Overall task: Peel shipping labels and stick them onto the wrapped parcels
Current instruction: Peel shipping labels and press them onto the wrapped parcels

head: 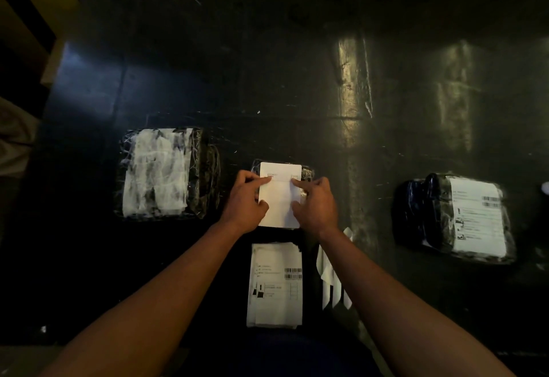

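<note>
Nearest the person, at six o'clock on the dark surface point(267, 85), lies the stack of printed shipping labels point(275, 284), long axis running near to far, with peeled backing strips point(332, 275) just beside it at three o'clock. Straight beyond, at twelve o'clock from the stack, both hands are on a white label point(280, 195) lying over the small wrapped parcel point(307, 173). The left hand point(245, 198) presses its forefinger on the label's left edge, the right hand point(316, 201) does the same on the right edge; neither grips, and they sit a label's width apart. The label's long axis points away, so I'd judge the smoothing runs toward twelve. At nine o'clock waits an unlabelled parcel point(163, 173), nearer the left hand; at three o'clock sits a labelled parcel point(457, 216).
</note>
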Available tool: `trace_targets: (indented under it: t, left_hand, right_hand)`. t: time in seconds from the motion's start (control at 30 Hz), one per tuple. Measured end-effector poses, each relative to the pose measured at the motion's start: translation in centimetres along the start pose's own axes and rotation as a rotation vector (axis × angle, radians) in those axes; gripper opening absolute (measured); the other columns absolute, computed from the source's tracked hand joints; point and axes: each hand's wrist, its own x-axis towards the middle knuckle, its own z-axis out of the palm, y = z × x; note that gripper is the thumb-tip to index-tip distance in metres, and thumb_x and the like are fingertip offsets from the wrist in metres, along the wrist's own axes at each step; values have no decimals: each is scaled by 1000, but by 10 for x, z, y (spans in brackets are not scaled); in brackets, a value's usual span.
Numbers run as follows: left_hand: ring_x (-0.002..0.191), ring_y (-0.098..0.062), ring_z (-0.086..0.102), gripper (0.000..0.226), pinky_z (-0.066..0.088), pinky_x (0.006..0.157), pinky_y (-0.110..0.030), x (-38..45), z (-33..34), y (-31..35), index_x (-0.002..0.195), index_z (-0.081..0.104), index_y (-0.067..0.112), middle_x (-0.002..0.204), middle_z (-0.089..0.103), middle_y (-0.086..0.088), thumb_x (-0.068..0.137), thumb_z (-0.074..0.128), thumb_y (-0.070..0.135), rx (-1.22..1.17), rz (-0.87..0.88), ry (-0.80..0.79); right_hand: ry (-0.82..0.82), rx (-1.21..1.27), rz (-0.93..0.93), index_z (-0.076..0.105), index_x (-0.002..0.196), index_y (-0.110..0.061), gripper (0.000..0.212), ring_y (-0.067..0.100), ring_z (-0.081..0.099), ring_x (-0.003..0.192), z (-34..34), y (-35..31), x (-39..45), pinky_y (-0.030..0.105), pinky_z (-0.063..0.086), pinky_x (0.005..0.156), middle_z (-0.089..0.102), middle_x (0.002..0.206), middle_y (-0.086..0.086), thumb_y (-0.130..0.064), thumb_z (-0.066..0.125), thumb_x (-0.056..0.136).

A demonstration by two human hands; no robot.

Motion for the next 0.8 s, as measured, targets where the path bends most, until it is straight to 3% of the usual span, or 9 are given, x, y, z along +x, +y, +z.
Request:
trace_targets:
  t: [0.07, 0.13, 0.27, 0.33, 0.4, 0.5, 0.6, 0.67, 0.8]
  left_hand:
    - [119, -14, 50, 64, 50, 103, -25, -2, 1, -1, 146, 54, 29, 138, 36, 7, 89, 73, 6, 124, 13, 29]
    - [124, -16, 44, 62, 51, 101, -29, -5, 0, -5, 144, 56, 32, 137, 36, 6, 89, 71, 7, 242, 43, 78]
    - [132, -21, 38, 60, 52, 103, -39, -16, 0, -12, 144, 55, 26, 146, 38, 3, 88, 67, 9, 316, 138, 122]
    - [149, -21, 24, 64, 37, 118, -39, -24, 6, -18, 153, 44, 24, 162, 29, 2, 93, 65, 19, 341, 203, 53]
    - [159, -20, -1, 74, 21, 125, -40, -31, 12, -27, 163, 23, 24, 173, 7, 4, 98, 59, 28, 375, 260, -58]
    - [156, -15, -25, 83, 10, 130, -39, -35, 18, -38, 165, -2, 25, 171, -18, 8, 102, 52, 34, 449, 305, -117]
    - [154, -12, -28, 79, 12, 130, -37, -33, 17, -37, 164, -5, 26, 170, -21, 11, 105, 46, 39, 454, 298, -121]
    - [155, -10, -26, 73, 13, 129, -36, -33, 16, -35, 165, -1, 27, 170, -18, 13, 107, 42, 39, 432, 283, -118]
    - [155, -9, -22, 70, 19, 128, -37, -33, 15, -32, 165, 2, 28, 171, -14, 15, 108, 41, 36, 419, 256, -110]
  right_hand:
    - [5, -84, -63, 55, 144, -35, 57, 18, 61, 107, -4, 5, -3, 33, 59, 91, 45, 135, -2, -30, 76, 91]
    - [3, -145, -109, 52, 146, -37, 59, 17, 62, 104, -6, 11, -5, 34, 60, 87, 45, 134, -2, -34, 74, 91]
    - [87, -246, -224, 58, 142, -25, 58, 20, 55, 113, -4, 15, -11, 37, 57, 91, 50, 131, 2, -29, 77, 88]
    - [152, -326, -357, 62, 137, -19, 55, 25, 53, 118, 0, 18, -20, 41, 55, 93, 54, 132, 7, -23, 79, 85]
    - [134, -380, -470, 58, 141, -17, 55, 30, 48, 135, 9, 21, -29, 48, 48, 106, 53, 145, 11, -22, 72, 88]
    - [42, -468, -580, 37, 156, -13, 61, 30, 20, 156, 21, 28, -36, 52, 24, 123, 30, 166, 11, -27, 52, 99]
    - [-89, -534, -546, 7, 164, -16, 64, 24, -11, 158, 20, 27, -27, 52, 1, 128, -3, 172, 4, -38, 26, 106]
    - [-124, -586, -525, -4, 163, -18, 66, 22, -19, 156, 15, 17, -14, 52, -5, 127, -14, 171, 2, -43, 20, 107]
    - [-148, -633, -510, -11, 161, -17, 70, 21, -16, 157, 10, -3, 7, 55, -4, 127, -15, 170, 4, -50, 19, 107]
